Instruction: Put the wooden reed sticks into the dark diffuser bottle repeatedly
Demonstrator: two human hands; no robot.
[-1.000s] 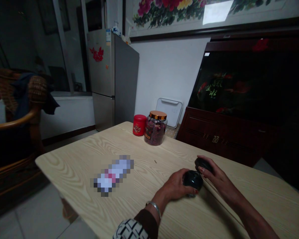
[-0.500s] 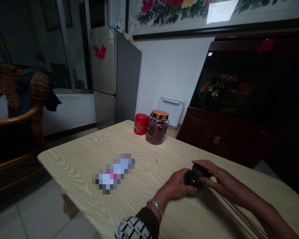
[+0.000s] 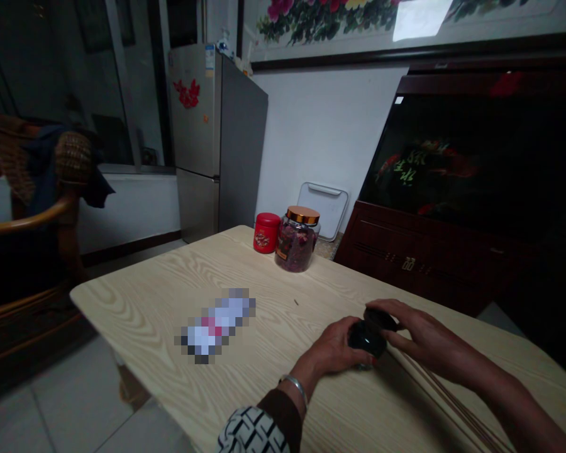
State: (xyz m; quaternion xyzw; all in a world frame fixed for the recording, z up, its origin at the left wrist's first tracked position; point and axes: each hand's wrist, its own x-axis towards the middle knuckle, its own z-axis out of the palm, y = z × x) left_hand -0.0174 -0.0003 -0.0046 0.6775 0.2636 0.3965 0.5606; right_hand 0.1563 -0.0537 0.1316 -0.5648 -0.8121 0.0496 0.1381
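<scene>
My left hand (image 3: pixel 332 348), with a silver bangle at the wrist, grips the side of a small dark glossy round jar (image 3: pixel 368 340) at the table's right part. My right hand (image 3: pixel 417 335) pinches a dark round lid (image 3: pixel 380 319) by its edge. The lid is tilted over the jar's far right side, and I cannot tell whether the two touch. What is inside the jar is hidden. Several thin brown sticks (image 3: pixel 446 396) lie on the wooden table (image 3: pixel 273 390) beneath my right forearm.
A clear jar of dried purple-red petals (image 3: pixel 296 246) with a copper-coloured lid and a red canister (image 3: pixel 266 233) stand at the far edge. A blurred-out pale object (image 3: pixel 219 327) lies to the left. A tiny dark sliver (image 3: pixel 296 302) lies mid-table. A refrigerator (image 3: pixel 195 126) stands behind.
The lid in my right hand has tipped further, so more of the jar's glossy dark surface shows. My left hand has hardly moved.
</scene>
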